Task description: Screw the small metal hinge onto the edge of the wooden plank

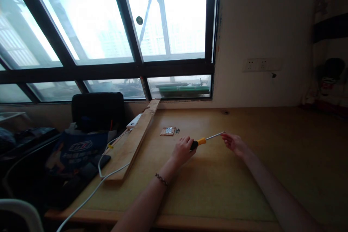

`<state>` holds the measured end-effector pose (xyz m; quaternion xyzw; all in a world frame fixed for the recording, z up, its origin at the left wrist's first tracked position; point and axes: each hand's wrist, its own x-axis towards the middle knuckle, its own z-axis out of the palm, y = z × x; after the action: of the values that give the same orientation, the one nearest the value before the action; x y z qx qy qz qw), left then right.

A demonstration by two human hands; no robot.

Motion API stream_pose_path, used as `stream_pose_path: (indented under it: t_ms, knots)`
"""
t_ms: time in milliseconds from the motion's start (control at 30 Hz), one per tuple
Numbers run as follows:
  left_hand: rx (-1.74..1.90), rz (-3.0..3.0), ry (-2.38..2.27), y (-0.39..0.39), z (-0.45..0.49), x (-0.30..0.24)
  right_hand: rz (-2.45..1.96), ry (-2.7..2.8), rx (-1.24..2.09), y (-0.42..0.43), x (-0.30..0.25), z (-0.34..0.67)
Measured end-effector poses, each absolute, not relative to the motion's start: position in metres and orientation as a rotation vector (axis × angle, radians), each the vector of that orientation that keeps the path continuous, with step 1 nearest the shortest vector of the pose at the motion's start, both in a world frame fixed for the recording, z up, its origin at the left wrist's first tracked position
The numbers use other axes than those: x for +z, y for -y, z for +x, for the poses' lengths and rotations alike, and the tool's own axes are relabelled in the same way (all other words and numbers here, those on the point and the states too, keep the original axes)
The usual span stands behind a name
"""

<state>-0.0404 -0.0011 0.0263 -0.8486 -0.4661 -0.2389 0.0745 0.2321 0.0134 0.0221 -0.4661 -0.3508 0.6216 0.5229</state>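
My left hand (185, 148) is wrapped round the black and yellow handle of a screwdriver (201, 141), held above the wooden table (212, 185). The metal shaft points right and slightly up. At its tip, my right hand (233, 144) has its fingers pinched together; whether they grip the tip itself or something small on it cannot be made out. Beyond my left hand, a small wooden piece (163, 131) lies on the table with a pale metal plate (170, 130) on it. Several dark, thin screw-like pieces (177, 131) lie just right of it.
A long wooden board (130, 145) runs along the table's left side, with a white power strip (134, 120) and white cable (99, 168) beside it. A black chair (98, 110) and blue bag (78, 148) stand at left. Windows and a wall with sockets (257, 65) lie behind.
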Motion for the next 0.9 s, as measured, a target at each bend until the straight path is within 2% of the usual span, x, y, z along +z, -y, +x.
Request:
stream_pose_path:
  t_ms: [167, 333, 900]
  knots:
    - [-0.847, -2.302, 1.886, 0.003, -0.039, 0.030, -1.154, 0.634, 1.361, -0.021, 0.017, 0.240]
    - [-0.680, -2.099, 2.270, -0.009, -0.051, 0.027, -1.135, 0.650, 1.369, -0.016, 0.017, 0.232]
    - [-0.569, -1.923, 2.430, -0.021, -0.062, 0.020, -1.181, 0.695, 1.325, -0.014, 0.014, 0.225]
